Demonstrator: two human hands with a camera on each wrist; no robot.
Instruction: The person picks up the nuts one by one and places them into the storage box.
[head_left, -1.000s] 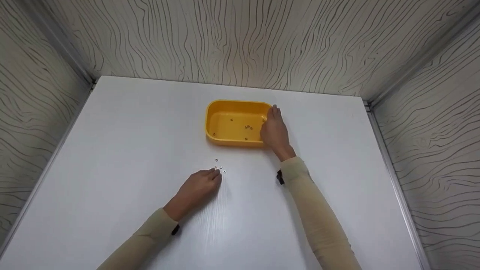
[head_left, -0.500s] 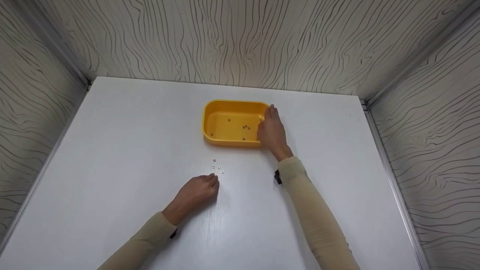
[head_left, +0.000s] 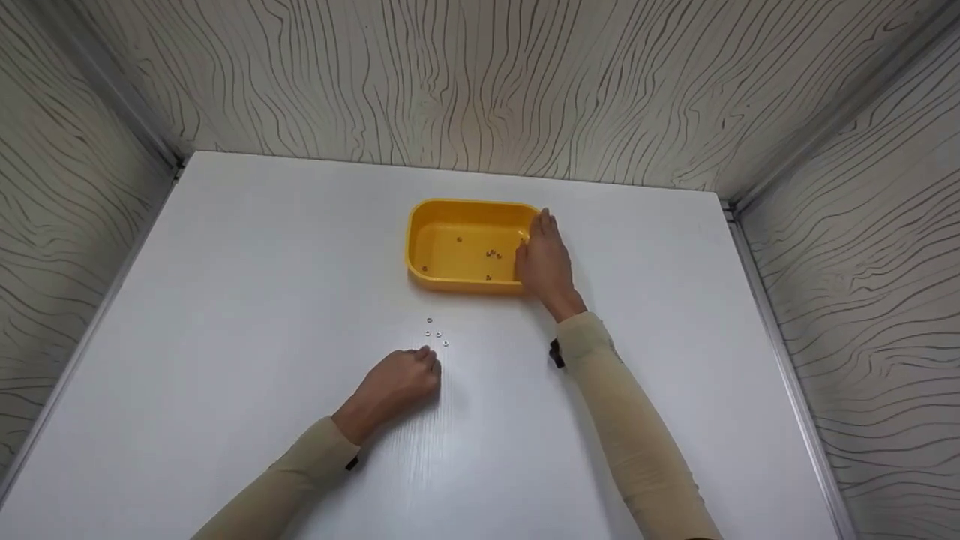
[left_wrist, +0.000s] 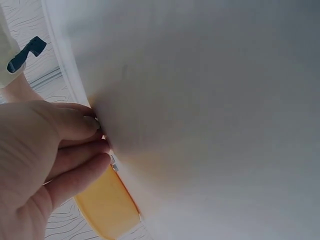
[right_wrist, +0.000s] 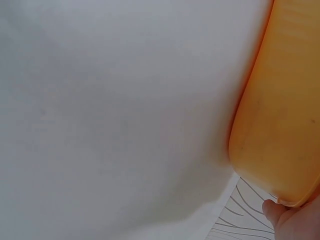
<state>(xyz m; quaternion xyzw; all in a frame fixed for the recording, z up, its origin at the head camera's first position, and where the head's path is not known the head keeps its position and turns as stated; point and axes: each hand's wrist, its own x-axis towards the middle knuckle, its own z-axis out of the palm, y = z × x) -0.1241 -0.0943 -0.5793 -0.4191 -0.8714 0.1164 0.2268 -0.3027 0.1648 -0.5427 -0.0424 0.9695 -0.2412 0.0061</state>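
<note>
A yellow plastic bin [head_left: 469, 286] with rounded corners stands on the white table, with several small metal nuts [head_left: 492, 253] scattered on its floor. My right hand [head_left: 546, 262] grips the bin's right wall, the thumb over the rim on the inside and the fingers along the outside. In front of the bin, more small nuts [head_left: 439, 334] lie loosely grouped on the tabletop. Just nearer than these is my left hand [head_left: 397, 379], low over the table. In the left wrist view its thumb and fingertips [left_wrist: 91, 124] pinch together on a tiny dark nut, mostly hidden.
The white tabletop [head_left: 247, 300] stretches around both hands. Wood-grain patterned panels [head_left: 465, 82] rise behind the table and along both sides, with metal rails [head_left: 787, 360] at the table's side edges.
My left hand has drawn back slightly from the loose nuts toward me, its fingers staying together. The right hand keeps its hold on the bin, and the view has shifted a little.
</note>
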